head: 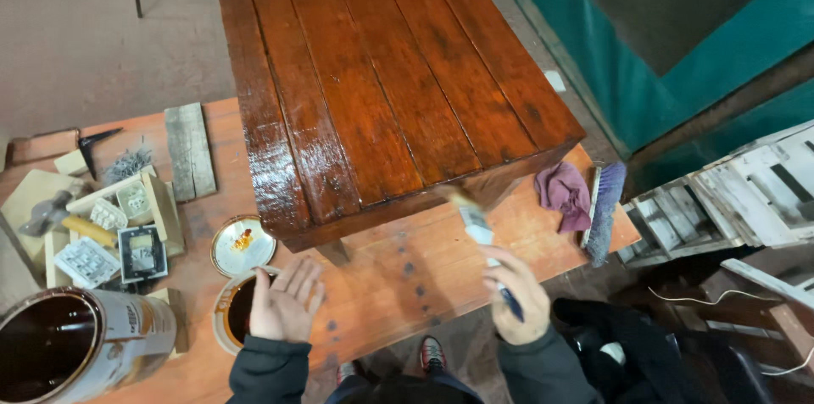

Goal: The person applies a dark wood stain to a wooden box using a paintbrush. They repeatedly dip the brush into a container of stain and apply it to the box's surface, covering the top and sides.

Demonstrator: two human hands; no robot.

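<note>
A person's right hand (519, 295) grips a flat wooden-handled paintbrush (473, 219) at the glossy red-brown slatted wooden table's (381, 82) near edge, centre frame.

The brush's long axis runs up-left from the fist, bristles meeting the wet edge; the left hand (284, 300), open and empty, hovers over a small open tin (231, 312), lower left.

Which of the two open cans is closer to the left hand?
The small can, partly hidden under the left hand, beside its loose lid. The large can sits apart at the bottom-left corner.
</note>
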